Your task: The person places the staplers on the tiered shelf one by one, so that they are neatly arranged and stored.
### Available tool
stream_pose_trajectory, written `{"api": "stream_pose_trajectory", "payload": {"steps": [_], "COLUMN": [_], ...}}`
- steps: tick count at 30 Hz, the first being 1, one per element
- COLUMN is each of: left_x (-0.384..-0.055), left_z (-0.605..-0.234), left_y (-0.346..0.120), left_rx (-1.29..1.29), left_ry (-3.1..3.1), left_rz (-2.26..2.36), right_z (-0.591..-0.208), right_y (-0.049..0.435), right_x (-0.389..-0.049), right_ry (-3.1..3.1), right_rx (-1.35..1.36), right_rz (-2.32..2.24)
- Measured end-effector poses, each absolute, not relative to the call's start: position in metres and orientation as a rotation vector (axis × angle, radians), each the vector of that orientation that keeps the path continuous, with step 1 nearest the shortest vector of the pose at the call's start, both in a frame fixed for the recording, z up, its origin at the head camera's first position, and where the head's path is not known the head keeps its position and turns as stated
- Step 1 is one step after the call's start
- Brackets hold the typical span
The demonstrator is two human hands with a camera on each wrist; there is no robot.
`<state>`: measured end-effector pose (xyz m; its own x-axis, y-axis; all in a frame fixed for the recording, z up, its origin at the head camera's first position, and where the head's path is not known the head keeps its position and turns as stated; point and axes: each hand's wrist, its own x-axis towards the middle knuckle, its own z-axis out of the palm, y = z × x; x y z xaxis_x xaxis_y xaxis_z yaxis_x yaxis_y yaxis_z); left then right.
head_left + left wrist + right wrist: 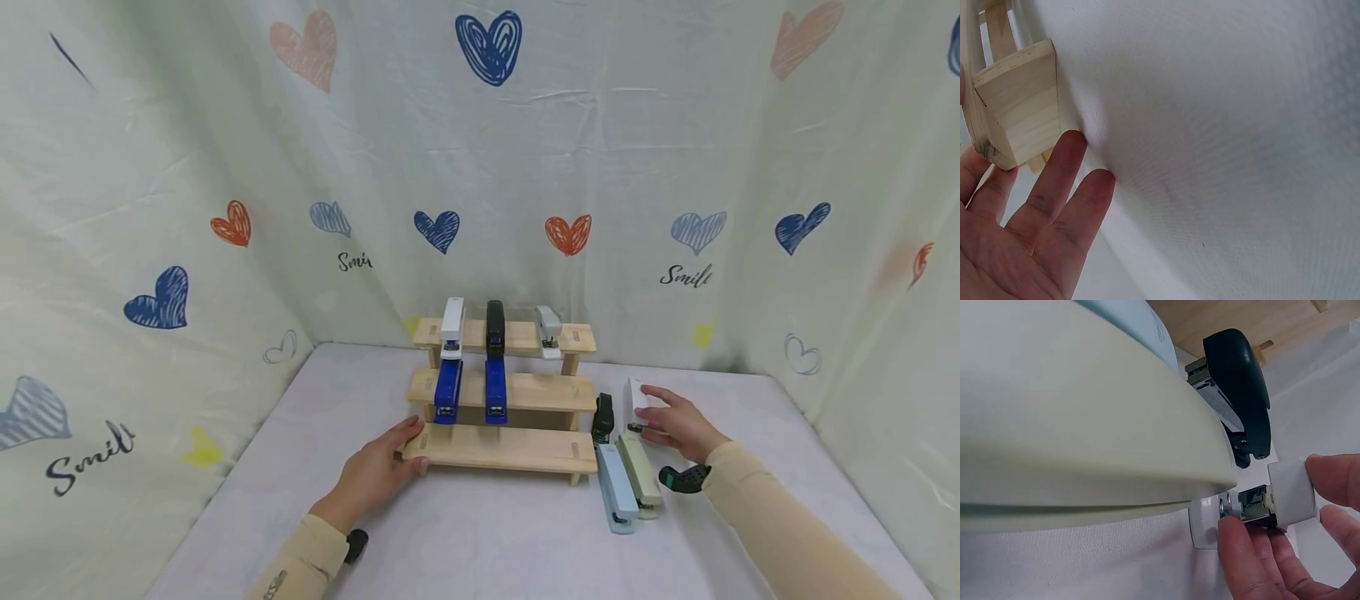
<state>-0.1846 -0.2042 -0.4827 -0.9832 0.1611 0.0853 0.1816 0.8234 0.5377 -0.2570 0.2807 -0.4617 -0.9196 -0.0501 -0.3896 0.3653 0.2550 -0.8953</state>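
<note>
My left hand (378, 471) grips the left end of the lowest step of a three-step wooden rack (498, 450), thumb at the front edge. In the left wrist view, two fingers (1060, 169) extend past the wooden leg. My right hand (682, 423) holds a white stapler (636, 398) between thumb and fingers, right of the rack. Just in front of it lies a pale green stapler (639, 468), beside a light blue stapler (617, 483). A black stapler (1238, 387) stands behind the light blue one, close to the rack.
On the top step sit a white stapler (452, 325), a black stapler (495, 327) and a small grey stapler (548, 327). Two blue staplers (448, 390) rest on the middle step. A heart-print curtain (637, 150) surrounds the white-covered table (480, 542).
</note>
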Motion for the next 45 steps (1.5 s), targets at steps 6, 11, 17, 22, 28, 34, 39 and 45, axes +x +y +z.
{"api": "stream_pose_trajectory", "payload": {"steps": [6,11,17,22,28,34,39,45], "left_x": [-0.183,-0.183,-0.183,-0.183,-0.184,-0.185,-0.185,-0.185], "left_z": [-0.48,-0.48,-0.481,-0.482,-0.482,-0.483,-0.483,-0.482], "left_y": [-0.204,-0.203,-0.203,-0.204,-0.204,-0.204,-0.204,-0.204], "left_rx": [-0.283,-0.278,-0.267,-0.269,-0.277,-0.276,-0.273,-0.273], "left_ry": [-2.959,-2.964,-2.97,-2.964,-2.964,-2.969,-2.97,-2.972], "left_rz": [-0.886,-0.892,-0.891,-0.898,-0.891,-0.887,-0.892,-0.894], "right_z": [-0.462,-0.463,-0.465,-0.466,-0.468,-0.469,-0.467,-0.463], "right_y": [0.278,0.277,0.279,0.281,0.284,0.286,0.289,0.294], "right_x": [-0.257,-0.256,-0.257,-0.259,-0.26,-0.259,-0.257,-0.249], "right_ry": [2.171,2.109,2.04,1.994,1.964,1.953,1.941,1.941], "right_rx": [0.274,0.293,0.298,0.313,0.313,0.312,0.306,0.281], "right_rz": [-1.734,-1.801,-1.862,-1.898,-1.925,-1.935,-1.949,-1.949]}}
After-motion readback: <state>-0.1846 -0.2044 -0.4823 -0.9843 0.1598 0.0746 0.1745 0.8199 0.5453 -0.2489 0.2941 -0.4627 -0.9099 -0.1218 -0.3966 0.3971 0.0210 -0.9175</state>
